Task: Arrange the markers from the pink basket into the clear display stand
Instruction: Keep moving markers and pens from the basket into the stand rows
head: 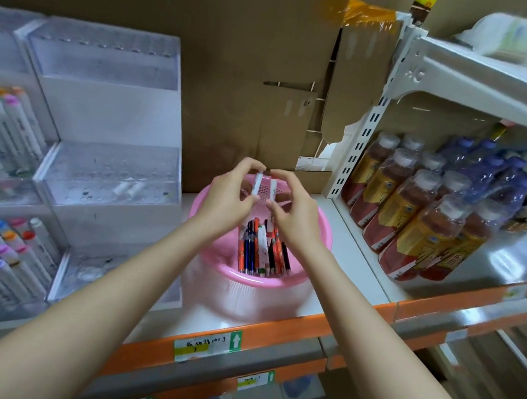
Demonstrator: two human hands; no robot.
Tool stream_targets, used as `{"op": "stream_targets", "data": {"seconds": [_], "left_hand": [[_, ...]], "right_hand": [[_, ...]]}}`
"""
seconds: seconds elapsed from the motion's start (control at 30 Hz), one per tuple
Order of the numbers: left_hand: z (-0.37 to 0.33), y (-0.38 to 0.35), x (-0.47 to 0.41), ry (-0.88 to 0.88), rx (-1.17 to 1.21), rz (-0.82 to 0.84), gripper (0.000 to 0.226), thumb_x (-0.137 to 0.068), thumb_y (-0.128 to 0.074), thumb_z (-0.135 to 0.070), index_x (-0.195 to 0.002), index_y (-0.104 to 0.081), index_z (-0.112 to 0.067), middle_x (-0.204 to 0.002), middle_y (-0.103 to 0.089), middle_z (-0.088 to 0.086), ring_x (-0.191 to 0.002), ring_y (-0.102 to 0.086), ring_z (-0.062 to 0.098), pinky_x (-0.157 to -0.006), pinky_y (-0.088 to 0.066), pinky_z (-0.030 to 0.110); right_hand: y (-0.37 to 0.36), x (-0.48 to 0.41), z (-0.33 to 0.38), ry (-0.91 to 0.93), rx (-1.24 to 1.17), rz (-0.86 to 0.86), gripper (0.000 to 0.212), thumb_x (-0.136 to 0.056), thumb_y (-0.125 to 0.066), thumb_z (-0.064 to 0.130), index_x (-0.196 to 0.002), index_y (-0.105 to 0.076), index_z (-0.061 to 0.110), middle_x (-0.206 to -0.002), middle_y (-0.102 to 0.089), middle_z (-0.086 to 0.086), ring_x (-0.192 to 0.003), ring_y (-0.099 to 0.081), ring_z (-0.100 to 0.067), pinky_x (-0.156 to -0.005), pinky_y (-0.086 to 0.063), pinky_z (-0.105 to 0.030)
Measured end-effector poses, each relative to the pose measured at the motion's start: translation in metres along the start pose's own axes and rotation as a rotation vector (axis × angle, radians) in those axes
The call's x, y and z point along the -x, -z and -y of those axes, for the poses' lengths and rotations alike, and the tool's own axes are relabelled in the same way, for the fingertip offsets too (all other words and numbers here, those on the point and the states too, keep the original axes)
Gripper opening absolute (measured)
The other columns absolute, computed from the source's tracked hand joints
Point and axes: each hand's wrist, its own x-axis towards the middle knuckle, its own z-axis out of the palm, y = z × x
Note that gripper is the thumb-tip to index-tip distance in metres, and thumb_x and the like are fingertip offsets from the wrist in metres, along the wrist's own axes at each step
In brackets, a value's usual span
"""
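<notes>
Just above the basket: 2 markers, 2 light pinches

Clearly the main risk is a drop. The left marker (257, 183) and the right marker (272, 189) are each held only at the fingertips. A loosened pinch on the way to the clear display stand (110, 175), at centre left of the frame, would likely send 1 back into the pink basket (242, 279) or onto the shelf (349, 257). Carrying 2 at once also invites a clash at what look like small holes in the stand.

Both hands hover at frame centre, over the basket's far rim, with the forearms reaching up from the lower edge. The left hand (230, 195) pinches its white marker between thumb and curled fingers, and the right hand (292, 212) pinches its marker likewise. More pens (264, 251) lie in the basket below.
</notes>
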Motion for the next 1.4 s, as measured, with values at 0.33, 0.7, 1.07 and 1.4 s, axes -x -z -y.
{"op": "stream_targets", "data": {"seconds": [0.33,0.7,1.07,1.4], "left_hand": [[-0.036,0.066,0.033,-0.189,0.046,-0.216,0.046,-0.082,-0.066,0.0,-0.12,-0.054,-0.023,-0.076,-0.059,-0.006,-0.072,-0.061,0.001,-0.067,-0.049,0.012],[-0.019,0.182,0.08,-0.184,0.058,-0.39,0.045,-0.085,-0.067,-0.008,-0.121,-0.054,-0.031,-0.087,-0.056,-0.008,-0.075,-0.063,0.008,-0.071,-0.057,0.034],[0.016,0.297,0.119,-0.161,0.013,-0.49,0.044,-0.086,-0.067,-0.007,-0.122,-0.052,-0.026,-0.083,-0.052,-0.018,-0.078,-0.06,0.007,-0.07,-0.057,0.027],[0.023,0.309,0.105,-0.189,0.063,-0.458,0.043,-0.085,-0.069,-0.008,-0.119,-0.052,-0.028,-0.084,-0.054,-0.013,-0.077,-0.06,0.0,-0.07,-0.051,0.016]], "right_hand": [[0.003,0.012,0.071,0.184,-0.093,-0.078,0.052,-0.085,-0.07,0.004,-0.127,-0.056,0.031,-0.075,-0.069,0.004,-0.072,-0.067,-0.006,-0.07,-0.057,-0.028],[-0.057,0.025,0.172,0.324,-0.185,-0.014,0.048,-0.086,-0.069,0.004,-0.126,-0.057,0.027,-0.072,-0.061,-0.008,-0.061,-0.062,-0.017,-0.062,-0.057,-0.037],[-0.152,0.023,0.256,0.38,-0.226,-0.011,0.049,-0.086,-0.066,-0.003,-0.126,-0.057,0.023,-0.073,-0.051,0.003,-0.058,-0.052,-0.013,-0.057,-0.056,-0.044],[-0.172,0.007,0.266,0.36,-0.196,-0.056,0.044,-0.086,-0.066,0.001,-0.124,-0.056,0.022,-0.072,-0.055,-0.001,-0.059,-0.057,-0.018,-0.056,-0.056,-0.04]]}}
